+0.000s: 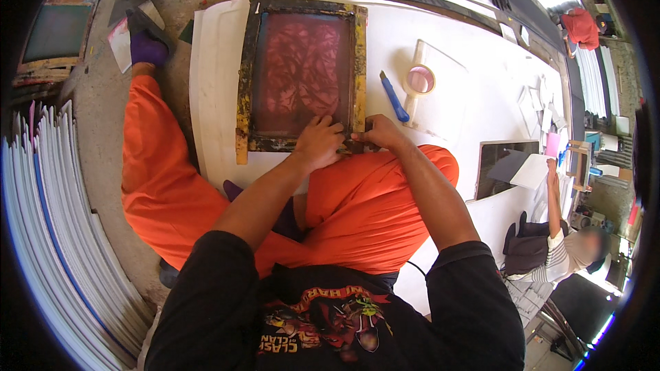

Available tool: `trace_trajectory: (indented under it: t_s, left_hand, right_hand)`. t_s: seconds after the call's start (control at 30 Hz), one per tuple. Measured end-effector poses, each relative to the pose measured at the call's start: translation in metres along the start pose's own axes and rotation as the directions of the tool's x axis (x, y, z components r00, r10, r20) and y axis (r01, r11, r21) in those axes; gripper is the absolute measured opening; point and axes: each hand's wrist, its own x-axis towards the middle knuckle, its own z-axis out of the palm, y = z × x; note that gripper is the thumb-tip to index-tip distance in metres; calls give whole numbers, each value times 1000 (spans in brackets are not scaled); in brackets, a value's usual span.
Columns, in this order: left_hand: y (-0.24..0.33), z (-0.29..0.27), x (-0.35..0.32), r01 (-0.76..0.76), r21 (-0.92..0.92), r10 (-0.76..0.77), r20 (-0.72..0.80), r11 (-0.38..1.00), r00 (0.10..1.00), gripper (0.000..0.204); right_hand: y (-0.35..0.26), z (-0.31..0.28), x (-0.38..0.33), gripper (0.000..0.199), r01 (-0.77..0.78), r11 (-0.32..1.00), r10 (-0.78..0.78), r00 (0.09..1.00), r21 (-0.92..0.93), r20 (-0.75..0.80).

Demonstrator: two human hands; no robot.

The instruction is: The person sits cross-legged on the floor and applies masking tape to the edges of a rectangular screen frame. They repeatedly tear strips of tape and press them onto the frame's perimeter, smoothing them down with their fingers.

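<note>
Left hand (pixel 320 143): curled on frame (pixel 360 62). Right hand (pixel 380 133): curled at frame corner, knife (pixel 394 97) just beyond. Cannot tell either grip.

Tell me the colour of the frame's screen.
The screen is dark red with paler, pinkish, crumpled-looking patches; it shows best in the head view.

Frame (pixel 359 69): rough, paint-crusted wood. Cutter handle (pixel 397 103): smooth plastic. Trousers (pixel 371 213): matt cloth.
</note>
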Motion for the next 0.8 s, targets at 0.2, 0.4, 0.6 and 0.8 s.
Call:
trace_trajectory:
  t_s: [0.2,0.4,0.6,0.8]
  left_hand:
    - [8,5,-1,-5,61,8,-51,998,999,28]
    - [11,15,-4,3,-18,-6,-156,1000,988,25]
    - [19,32,-8,37,-92,-65,-321,995,945,25]
    - [21,29,-8,74,-163,-118,-284,984,952,34]
  right_hand:
    - [3,4,5,36,50,997,-54,996,-64,-65]
    - [1,0,8,37,2,1000,-2,1000,-31,-7]
    - [4,2,6,41,9,996,-8,1000,87,-6]
    - [-3,-1,4,40,-23,999,23,1000,-28,-7]
